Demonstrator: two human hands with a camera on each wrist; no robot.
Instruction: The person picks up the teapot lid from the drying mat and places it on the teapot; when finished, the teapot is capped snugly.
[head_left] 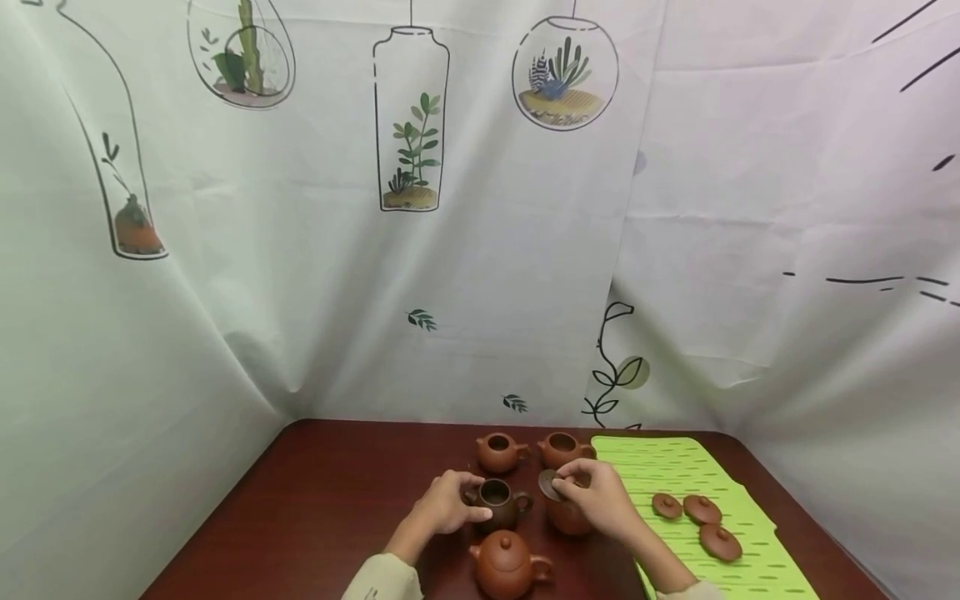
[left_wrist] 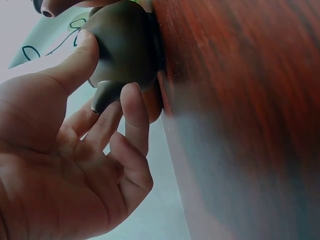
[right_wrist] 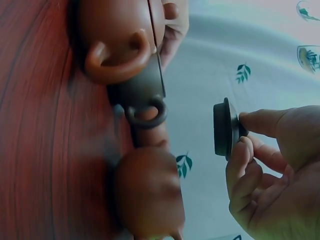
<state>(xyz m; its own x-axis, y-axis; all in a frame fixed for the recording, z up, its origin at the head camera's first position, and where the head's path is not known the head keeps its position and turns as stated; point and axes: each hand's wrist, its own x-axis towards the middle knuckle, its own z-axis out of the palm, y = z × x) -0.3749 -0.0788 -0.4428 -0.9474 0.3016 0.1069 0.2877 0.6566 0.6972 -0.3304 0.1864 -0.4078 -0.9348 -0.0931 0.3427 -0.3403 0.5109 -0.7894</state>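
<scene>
My left hand [head_left: 448, 502] holds a dark brown teapot [head_left: 495, 512], thumb on one side and fingers near its spout. The pot stands upright and lidless on the table, its mouth showing from above. In the left wrist view the thumb presses the dark body [left_wrist: 131, 45]. Between thumb and fingers my right hand [head_left: 602, 502] pinches a dark teapot lid [head_left: 548, 483] by its knob. From the right wrist, this lid [right_wrist: 222, 130] appears raised away from the pots. Under the right hand sits a reddish teapot [head_left: 567, 518], its top partly hidden.
A lidded reddish teapot [head_left: 504, 568] stands in front of the dark one. Two lidless reddish pots, one left [head_left: 498, 454] and one right [head_left: 559, 451], stand behind. On the right, a green mat [head_left: 645, 467] bears three reddish lids [head_left: 720, 543]. Printed white cloth [head_left: 480, 267] surrounds the table.
</scene>
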